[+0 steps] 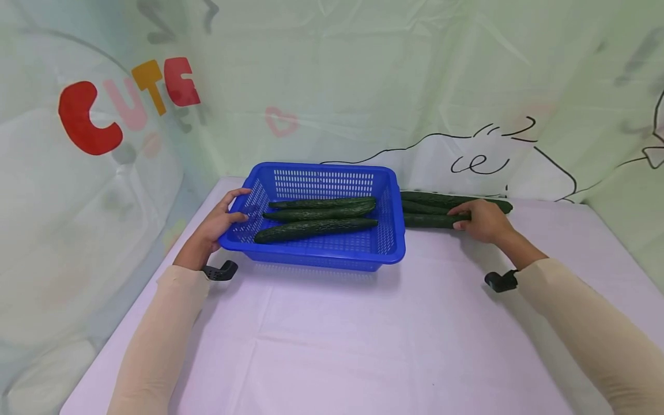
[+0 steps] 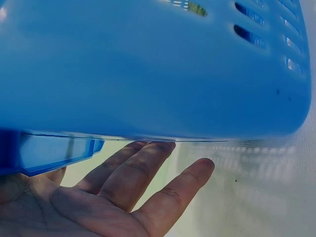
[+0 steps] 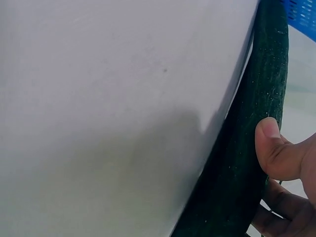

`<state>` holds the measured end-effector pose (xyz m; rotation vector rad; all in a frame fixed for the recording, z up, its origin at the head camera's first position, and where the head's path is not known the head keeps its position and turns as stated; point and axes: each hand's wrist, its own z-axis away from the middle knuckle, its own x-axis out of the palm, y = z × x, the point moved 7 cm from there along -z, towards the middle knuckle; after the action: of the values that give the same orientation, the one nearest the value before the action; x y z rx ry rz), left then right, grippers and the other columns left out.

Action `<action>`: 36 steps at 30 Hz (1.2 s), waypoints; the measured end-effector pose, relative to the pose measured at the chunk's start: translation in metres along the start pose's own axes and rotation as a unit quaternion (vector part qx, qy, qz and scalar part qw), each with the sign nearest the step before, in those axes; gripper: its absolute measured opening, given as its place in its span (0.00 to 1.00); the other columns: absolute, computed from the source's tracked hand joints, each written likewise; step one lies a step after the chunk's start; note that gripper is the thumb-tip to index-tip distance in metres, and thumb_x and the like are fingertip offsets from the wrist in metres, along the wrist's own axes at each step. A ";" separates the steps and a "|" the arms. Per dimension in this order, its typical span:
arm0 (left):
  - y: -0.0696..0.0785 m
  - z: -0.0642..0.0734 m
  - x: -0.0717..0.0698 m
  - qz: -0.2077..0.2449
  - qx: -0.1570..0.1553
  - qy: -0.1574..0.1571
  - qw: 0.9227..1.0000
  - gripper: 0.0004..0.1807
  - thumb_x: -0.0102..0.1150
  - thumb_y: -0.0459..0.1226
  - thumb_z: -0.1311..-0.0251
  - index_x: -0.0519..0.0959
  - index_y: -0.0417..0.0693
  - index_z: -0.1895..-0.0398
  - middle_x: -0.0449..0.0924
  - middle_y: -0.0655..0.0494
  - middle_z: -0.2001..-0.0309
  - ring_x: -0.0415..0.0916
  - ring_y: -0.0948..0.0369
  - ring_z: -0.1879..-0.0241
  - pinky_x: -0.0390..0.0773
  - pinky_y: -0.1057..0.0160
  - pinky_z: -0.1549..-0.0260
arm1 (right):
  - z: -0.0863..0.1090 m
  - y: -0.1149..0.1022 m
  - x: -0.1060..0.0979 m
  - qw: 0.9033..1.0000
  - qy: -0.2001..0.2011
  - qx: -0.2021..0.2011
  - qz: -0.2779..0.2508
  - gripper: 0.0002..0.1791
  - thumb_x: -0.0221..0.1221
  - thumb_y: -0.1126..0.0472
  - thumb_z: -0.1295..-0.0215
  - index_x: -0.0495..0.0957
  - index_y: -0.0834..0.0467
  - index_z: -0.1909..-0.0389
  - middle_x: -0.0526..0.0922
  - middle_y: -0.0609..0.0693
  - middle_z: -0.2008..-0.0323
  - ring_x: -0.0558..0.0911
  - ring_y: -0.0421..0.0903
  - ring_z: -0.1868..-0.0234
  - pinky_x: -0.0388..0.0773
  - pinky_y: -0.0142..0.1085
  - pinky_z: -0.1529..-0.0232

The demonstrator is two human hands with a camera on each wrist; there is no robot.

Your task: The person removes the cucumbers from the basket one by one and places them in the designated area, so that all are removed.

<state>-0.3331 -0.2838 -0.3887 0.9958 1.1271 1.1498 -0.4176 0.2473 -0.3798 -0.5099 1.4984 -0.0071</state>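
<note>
A blue perforated plastic basket [image 1: 321, 259] stands on the table with three dark green cucumbers [image 1: 316, 230] lying lengthwise inside. At its left end my left hand [image 1: 214, 226] grips the rim, thumb over the edge; in the left wrist view other fingers [image 2: 182, 195] reach beneath the basket. To the basket's right, my right hand [image 1: 482, 221] pinches the nearest of a few loose cucumbers. That cucumber [image 1: 430, 221] has its far end by the basket; in the right wrist view the thumb [image 3: 276, 153] presses its side. Two more cucumbers [image 1: 433, 199] lie behind it.
A pale cloth covers the table [image 1: 332, 346]. Behind it hangs a light green printed curtain [image 1: 332, 86], and a similar sheet with coloured letters [image 1: 90, 118] hangs at the left. The basket's right end partly hides the loose cucumbers' left ends.
</note>
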 end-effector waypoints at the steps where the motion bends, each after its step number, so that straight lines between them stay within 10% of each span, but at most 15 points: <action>1: 0.000 0.000 0.000 0.000 0.000 0.000 1.000 0.35 0.46 0.28 0.35 0.57 0.69 0.29 0.47 0.40 0.23 0.59 0.34 0.31 0.69 0.34 0.43 | 0.000 0.000 0.000 1.000 -0.002 0.001 0.002 0.19 0.63 0.63 0.38 0.80 0.62 0.46 0.79 0.72 0.48 0.81 0.61 0.57 0.71 0.38 0.71; 16: 0.001 0.001 0.001 0.004 -0.002 0.000 1.000 0.35 0.46 0.28 0.35 0.57 0.70 0.30 0.46 0.40 0.23 0.59 0.34 0.31 0.70 0.34 0.43 | 0.000 0.002 0.010 1.000 -0.025 0.010 -0.001 0.20 0.63 0.63 0.38 0.80 0.63 0.45 0.77 0.71 0.45 0.64 0.44 0.81 0.60 0.35 0.80; 23: 0.002 0.002 0.000 0.002 -0.003 0.002 1.000 0.35 0.46 0.28 0.35 0.58 0.70 0.30 0.44 0.41 0.22 0.57 0.34 0.31 0.69 0.34 0.42 | 0.000 -0.011 0.003 0.999 -0.034 -0.011 0.036 0.18 0.61 0.63 0.36 0.80 0.66 0.47 0.81 0.69 0.48 0.82 0.64 0.55 0.80 0.51 0.61; 32: 0.000 0.001 0.000 0.007 -0.002 -0.001 1.000 0.35 0.46 0.28 0.35 0.58 0.70 0.30 0.43 0.42 0.22 0.57 0.34 0.30 0.68 0.34 0.41 | 0.001 -0.111 -0.036 0.991 0.068 -0.111 0.022 0.13 0.57 0.63 0.33 0.82 0.66 0.54 0.86 0.63 0.56 0.84 0.61 0.54 0.79 0.55 0.53; 36: -0.001 0.000 0.000 0.011 0.001 -0.002 1.000 0.34 0.46 0.28 0.35 0.59 0.71 0.31 0.44 0.41 0.23 0.57 0.34 0.31 0.68 0.34 0.42 | 0.006 -0.165 -0.027 0.979 0.048 -0.198 -0.004 0.11 0.60 0.64 0.34 0.84 0.64 0.55 0.87 0.59 0.58 0.84 0.57 0.54 0.79 0.52 0.51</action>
<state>-0.3330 -0.2839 -0.3893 1.0142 1.1177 1.1632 -0.3640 0.1100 -0.3005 -0.8447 1.5999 0.2679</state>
